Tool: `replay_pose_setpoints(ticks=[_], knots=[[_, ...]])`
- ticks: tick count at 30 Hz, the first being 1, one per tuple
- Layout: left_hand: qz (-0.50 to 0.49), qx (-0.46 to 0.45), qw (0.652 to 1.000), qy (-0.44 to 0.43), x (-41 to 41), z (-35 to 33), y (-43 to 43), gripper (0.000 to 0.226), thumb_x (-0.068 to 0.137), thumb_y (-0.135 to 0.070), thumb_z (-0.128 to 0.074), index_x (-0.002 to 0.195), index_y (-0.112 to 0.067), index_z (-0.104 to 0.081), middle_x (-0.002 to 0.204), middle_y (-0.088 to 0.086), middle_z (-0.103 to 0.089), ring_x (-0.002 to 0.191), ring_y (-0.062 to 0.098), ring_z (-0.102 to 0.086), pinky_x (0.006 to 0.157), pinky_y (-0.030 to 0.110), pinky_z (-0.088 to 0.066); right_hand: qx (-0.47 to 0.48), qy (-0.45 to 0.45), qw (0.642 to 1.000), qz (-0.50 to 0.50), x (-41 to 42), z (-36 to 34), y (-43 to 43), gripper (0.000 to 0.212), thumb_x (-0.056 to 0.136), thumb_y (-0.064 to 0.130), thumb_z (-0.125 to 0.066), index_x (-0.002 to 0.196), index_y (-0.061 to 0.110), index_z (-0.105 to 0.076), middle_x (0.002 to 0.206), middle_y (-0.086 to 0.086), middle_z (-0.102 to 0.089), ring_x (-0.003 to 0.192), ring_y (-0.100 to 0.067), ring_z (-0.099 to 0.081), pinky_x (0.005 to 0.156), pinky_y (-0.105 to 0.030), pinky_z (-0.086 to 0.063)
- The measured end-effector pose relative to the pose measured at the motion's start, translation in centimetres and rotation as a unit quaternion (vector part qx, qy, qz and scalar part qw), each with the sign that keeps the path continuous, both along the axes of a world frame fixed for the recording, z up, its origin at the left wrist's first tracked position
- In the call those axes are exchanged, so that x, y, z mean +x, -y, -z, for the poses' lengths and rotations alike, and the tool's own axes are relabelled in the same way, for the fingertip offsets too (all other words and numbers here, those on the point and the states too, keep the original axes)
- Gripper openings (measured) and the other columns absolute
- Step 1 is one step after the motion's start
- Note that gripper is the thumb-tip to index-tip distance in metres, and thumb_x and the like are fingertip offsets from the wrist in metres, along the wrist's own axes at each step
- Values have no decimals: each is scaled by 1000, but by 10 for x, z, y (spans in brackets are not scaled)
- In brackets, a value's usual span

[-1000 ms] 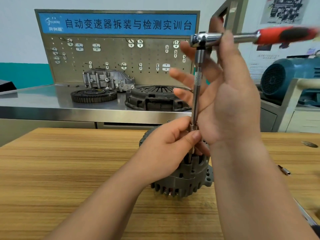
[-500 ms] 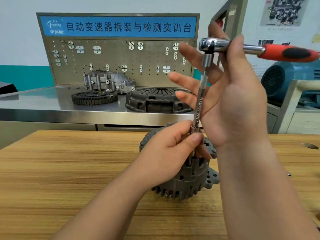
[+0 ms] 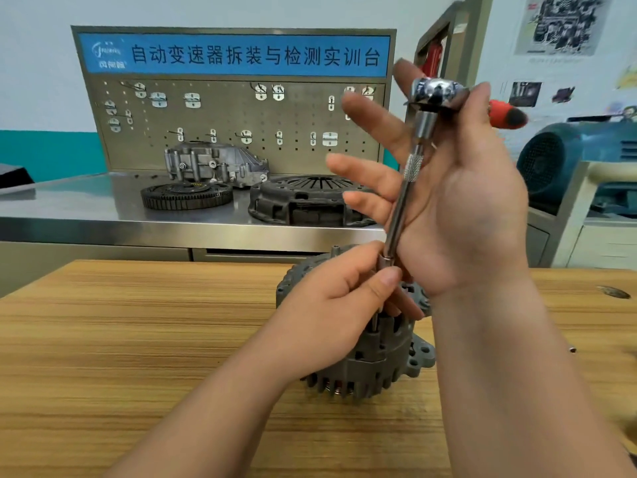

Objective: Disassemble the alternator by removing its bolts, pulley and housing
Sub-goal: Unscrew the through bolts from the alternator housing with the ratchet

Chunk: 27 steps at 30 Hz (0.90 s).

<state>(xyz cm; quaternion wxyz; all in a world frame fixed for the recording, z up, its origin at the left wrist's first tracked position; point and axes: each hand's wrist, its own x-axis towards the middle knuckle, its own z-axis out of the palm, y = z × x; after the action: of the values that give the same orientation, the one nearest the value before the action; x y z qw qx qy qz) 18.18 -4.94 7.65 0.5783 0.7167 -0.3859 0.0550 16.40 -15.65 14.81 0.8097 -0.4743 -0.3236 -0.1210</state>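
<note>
Grey ribbed cast-metal alternator [image 3: 375, 360] is stood on end on the pale wooden table [image 3: 138, 339], about 5 o'clock of centre, and no vice or clamp can be seen holding it.

A small steel socket [image 3: 385, 262] on a long, thin steel extension bar [image 3: 400, 208] is pinched by the left hand [image 3: 337, 305] right at the housing top. The bolt itself is hidden under those fingers.

The bar leans towards 1 o'clock, up to a chrome ratchet with a red-and-black handle [image 3: 434, 91] pointing at 3 o'clock. The right hand [image 3: 472, 215] is spread, fingers straight, with the ratchet neck just resting in the thumb fork, so it isn't really gripped.

What could go wrong, as a guess:
- With the bar leaning like that, the socket may be cocked on the bolt, so it could slip and round the head off.
- The loose alternator could get twisted or tipped once torque is applied.
- The ratchet could simply be dropped.
</note>
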Motion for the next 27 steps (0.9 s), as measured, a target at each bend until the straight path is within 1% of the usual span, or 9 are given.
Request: replay_pose_setpoints(ticks=[4, 7, 10, 13, 15, 18, 20, 24, 27], knots=[[-24, -1, 1000, 0, 0, -2, -1, 25, 90, -26, -50, 101, -8, -63, 75, -11, -70, 75, 9, -66, 81, 41, -55, 16, 77, 994, 78, -2, 1, -6, 30, 100, 32, -38, 126, 33, -52, 116, -6, -65, 85, -22, -68, 58, -26, -54], [-40, 10, 999, 0, -1, -3, 0, 24, 88, -33, -52, 101, -17, -65, 75, -10, -72, 77, 11, -69, 84, 49, -53, 37, 113, 987, 112, -3, -1, -6, 28, 90, 17, -54, 111, 34, -64, 111, 4, -66, 92, -22, -65, 61, -27, -53], [-35, 8, 999, -2, 0, -2, 1, 27, 87, -35, -50, 97, -15, -64, 74, -9, -72, 77, 13, -68, 83, 47, -53, 31, 88, 991, 96, -3, 1, -7, 26, 99, 25, -43, 121, 33, -55, 130, 1, -62, 92, -25, -69, 62, -28, -54], [-14, -2, 1000, -11, -3, -3, 0, 21, 93, -30, -43, 94, -19, -61, 72, -13, -68, 75, 6, -63, 77, 30, -51, 25, 18, 998, 47, -2, 0, -6, 42, 104, 43, -23, 131, 25, -49, 112, -3, -72, 78, -27, -72, 57, -27, -55], [-6, 6, 1000, -5, -2, -4, -1, 22, 94, -27, -42, 97, -16, -60, 74, -13, -68, 77, 11, -63, 81, 38, -52, 32, -5, 999, 39, -1, -1, -4, 49, 103, 47, -21, 134, 21, -50, 103, -4, -74, 73, -25, -72, 55, -25, -54], [-19, 9, 1000, -4, 0, -5, -1, 24, 91, -27, -47, 98, -9, -61, 75, -10, -70, 79, 13, -67, 85, 47, -53, 44, 34, 995, 88, -3, 1, -4, 36, 102, 37, -36, 132, 25, -52, 117, -6, -69, 79, -22, -70, 55, -24, -54], [-38, 7, 999, -6, 0, -3, -1, 21, 94, -28, -51, 100, -11, -63, 76, -10, -72, 79, 8, -69, 83, 37, -55, 37, 90, 986, 136, -6, 0, -5, 32, 98, 25, -47, 129, 27, -53, 126, -5, -62, 86, -21, -69, 58, -24, -53], [-58, 5, 998, 10, 0, -2, 0, 9, 95, -24, -56, 96, -20, -64, 71, -13, -72, 59, -7, -61, 58, 9, -46, 25, 113, 982, 151, -5, -1, -7, 31, 95, 23, -51, 126, 23, -55, 132, 1, -58, 87, -21, -70, 60, -24, -52], [-48, 6, 999, 11, -2, -2, 0, 17, 94, -33, -51, 98, -21, -62, 75, -10, -72, 74, 5, -68, 76, 34, -53, 53, 47, 994, 86, -3, 0, -6, 32, 104, 35, -32, 125, 26, -53, 130, -2, -63, 77, -25, -71, 58, -27, -54]])
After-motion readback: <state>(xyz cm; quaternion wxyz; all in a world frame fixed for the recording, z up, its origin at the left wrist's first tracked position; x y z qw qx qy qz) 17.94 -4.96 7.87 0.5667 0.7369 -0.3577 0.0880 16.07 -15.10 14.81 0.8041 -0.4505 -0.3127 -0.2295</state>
